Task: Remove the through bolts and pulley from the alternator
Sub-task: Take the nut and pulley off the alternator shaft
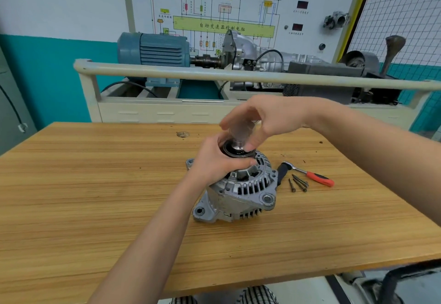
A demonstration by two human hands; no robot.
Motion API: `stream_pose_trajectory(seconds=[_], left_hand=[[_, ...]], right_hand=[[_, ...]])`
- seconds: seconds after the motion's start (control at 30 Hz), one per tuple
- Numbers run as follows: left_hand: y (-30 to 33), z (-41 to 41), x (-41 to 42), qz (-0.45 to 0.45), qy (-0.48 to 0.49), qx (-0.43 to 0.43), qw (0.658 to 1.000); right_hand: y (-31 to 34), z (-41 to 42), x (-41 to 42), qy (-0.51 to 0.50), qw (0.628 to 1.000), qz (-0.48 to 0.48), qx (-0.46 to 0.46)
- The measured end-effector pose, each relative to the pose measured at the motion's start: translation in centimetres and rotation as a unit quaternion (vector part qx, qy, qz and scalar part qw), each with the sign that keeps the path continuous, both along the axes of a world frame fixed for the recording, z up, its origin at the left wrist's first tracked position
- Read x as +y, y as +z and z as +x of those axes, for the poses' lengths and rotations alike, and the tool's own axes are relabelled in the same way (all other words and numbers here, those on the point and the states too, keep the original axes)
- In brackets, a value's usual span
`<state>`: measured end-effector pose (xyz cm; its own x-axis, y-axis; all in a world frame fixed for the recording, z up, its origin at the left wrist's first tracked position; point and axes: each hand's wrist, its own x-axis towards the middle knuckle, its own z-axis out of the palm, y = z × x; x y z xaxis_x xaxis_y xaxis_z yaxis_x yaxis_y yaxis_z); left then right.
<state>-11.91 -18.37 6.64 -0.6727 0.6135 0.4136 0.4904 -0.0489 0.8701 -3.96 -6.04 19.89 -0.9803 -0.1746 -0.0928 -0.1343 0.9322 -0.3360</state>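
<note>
The left hand is reached forward from the near edge of the tabletop on a bare forearm, its fingers curled round the pulley at the top of the alternator. The right hand is brought in from the right edge, arched above the left, with thumb and fingertips pointed down and pinched on a blurred silvery socket standing on the pulley.

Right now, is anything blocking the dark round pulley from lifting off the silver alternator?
A blurred silvery socket, pinched by the right hand, sits over the dark round pulley, which the left hand grips.
</note>
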Motion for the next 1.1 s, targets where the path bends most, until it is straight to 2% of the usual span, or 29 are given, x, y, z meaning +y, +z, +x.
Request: stream_pose_trajectory(seconds=[0.07,0.13,0.23,0.3,0.43,0.5,0.57,0.63,0.73,0.83,0.9,1.0,1.1], left_hand=[[0.0,0.1,0.0,0.006,0.006,0.000,1.000],[0.1,0.2,0.0,0.006,0.007,0.001,1.000],[0.1,0.3,0.0,0.002,0.007,0.007,1.000],[0.1,0.2,0.0,-0.008,0.013,0.003,1.000],[0.0,0.2,0.1,-0.002,0.012,0.000,1.000],[0.1,0.2,0.0,-0.001,0.011,-0.001,1.000],[0.1,0.2,0.0,-0.001,0.012,0.002,1.000],[0.0,0.2,0.0,-0.002,0.013,0.004,1.000],[0.0,0.3,0.0,-0.002,0.009,0.004,1.000],[0.0,0.2,0.0,-0.006,0.011,-0.001,1.000],[0.0,0.3,0.0,-0.007,0.016,0.000,1.000],[0.0,0.2,-0.1,-0.007,0.011,0.005,1.000],[0.0,0.1,-0.1,-0.021,0.012,-0.001,1.000]], right_hand=[[-0.9,-0.2,-0.5,-0.037,0.996,-0.040,0.067],[-2.0,-0.3,-1.0,-0.061,0.986,-0.020,0.156],[-2.4,-0.3,-1.0,-0.080,0.982,-0.068,0.159],[-2.9,-0.5,-1.1,-0.126,0.967,-0.111,0.192],[-4.6,-1.4,-2.7,-0.205,0.930,-0.077,0.295],[-5.0,-1.9,-2.7,-0.276,0.919,-0.049,0.277],[-5.0,-2.0,-2.3,-0.374,0.902,-0.012,0.216],[-4.9,-1.9,-2.1,-0.399,0.903,0.006,0.156],[-4.6,-2.0,-1.9,-0.358,0.920,-0.001,0.158],[-3.9,-2.1,-2.3,-0.337,0.925,0.036,0.170],[-3.5,-2.0,-2.4,-0.301,0.941,0.041,0.150],[-3.1,-1.7,-2.2,-0.237,0.966,-0.013,0.100],[-2.1,-1.4,-2.3,-0.178,0.983,0.023,0.042]])
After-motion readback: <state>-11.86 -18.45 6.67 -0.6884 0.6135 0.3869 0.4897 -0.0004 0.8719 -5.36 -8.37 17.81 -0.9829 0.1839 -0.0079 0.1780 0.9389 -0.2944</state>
